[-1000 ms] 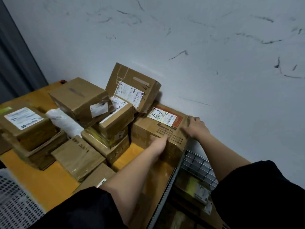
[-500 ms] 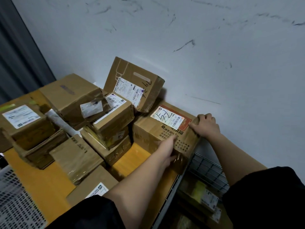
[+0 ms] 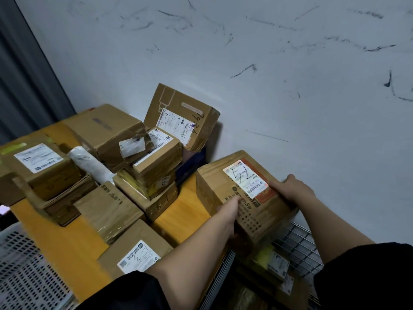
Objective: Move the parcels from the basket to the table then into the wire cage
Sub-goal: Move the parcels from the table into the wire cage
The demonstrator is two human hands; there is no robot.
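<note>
Right now both hands are on one cardboard parcel (image 3: 243, 193), the box w/ the white label marked "52", at the right end of the worktop (image 3: 178, 211), its far corner jutting past the edge above the wire cage (image 3: 297, 242). Left hand (image 3: 230, 211) grips the near-left side, thumb lying on the top face by the label, fingers going under/around the front where they can't be seen. Right hand (image 3: 292, 189) wraps the far-right top edge, fingers curled over the corner. So both hold the box; neither is free.

Step in hand, as I read it: worktop to cage. The box looks tilted, right side lower, poss. already off the surface, can't tell for sure.

To do it well:
- Keep hands on opposite sides, as now, so it can't twist out.
- Get the left fingers properly under the base; tape looks glossy there, could slip.
- Clear the worktop edge and cage rim before lowering, don't drag the base over the wire.
- Cage already holds parcels, incl. one w/ a yellow patch and white label (image 3: 274, 262) just below. Set the box flat on or beside them, not on a corner.
- Lower it, don't drop; contents unknown.

Plenty left after: a stack of other boxes (image 3: 125, 157) sits further left on the worktop, and the white perforated basket (image 3: 24, 271) is at the near-left corner, contents out of view.
</note>
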